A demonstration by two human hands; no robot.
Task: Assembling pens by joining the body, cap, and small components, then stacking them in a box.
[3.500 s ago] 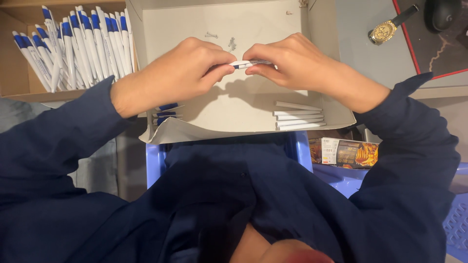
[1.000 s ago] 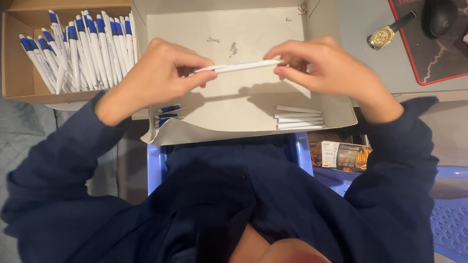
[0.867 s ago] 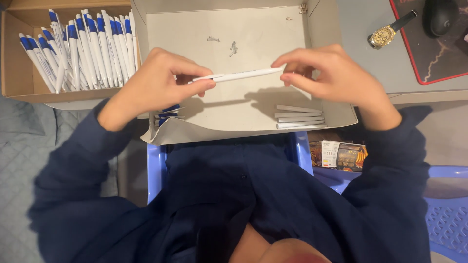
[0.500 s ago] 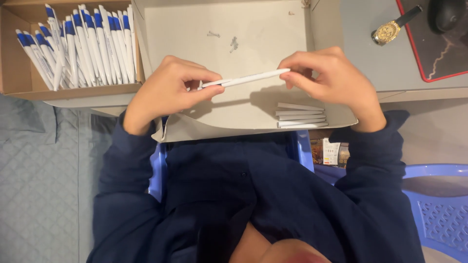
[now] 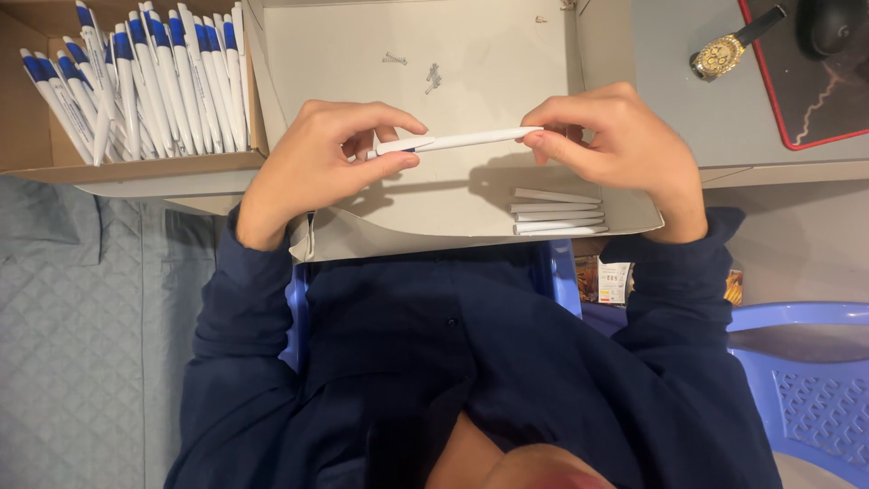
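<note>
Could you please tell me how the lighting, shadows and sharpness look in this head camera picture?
Head view: warm, even light from above; the left hand and right hand, holding the slim white plastic pen, cast soft dark shadows on the shallow beige cardboard box. Pen and hands are sharp. The gold metal wristwatch glints slightly. The head at the bottom edge is blurred.

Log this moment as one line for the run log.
left hand: pinches pen end | right hand: pinches other end | white pen: level above open box | white barrels: in box
</note>
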